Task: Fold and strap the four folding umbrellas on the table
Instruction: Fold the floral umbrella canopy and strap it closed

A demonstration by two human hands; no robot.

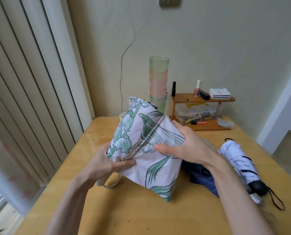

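A pale pink umbrella with green flower print is held above the wooden table, its canopy loose and hanging in folds. My left hand grips its lower end near the handle, thumb across the cloth; a beige wrist loop hangs below. My right hand holds the canopy's upper right side, thumb pressed on a fold. A dark blue umbrella lies on the table under my right forearm. A white umbrella with black trim lies at the right, its black handle and cord toward me.
A stack of green and pink plastic cups stands at the table's back by the wall. A small wooden shelf holds nail polish, small bottles, a packet and a clear box. Vertical blinds hang at the left.
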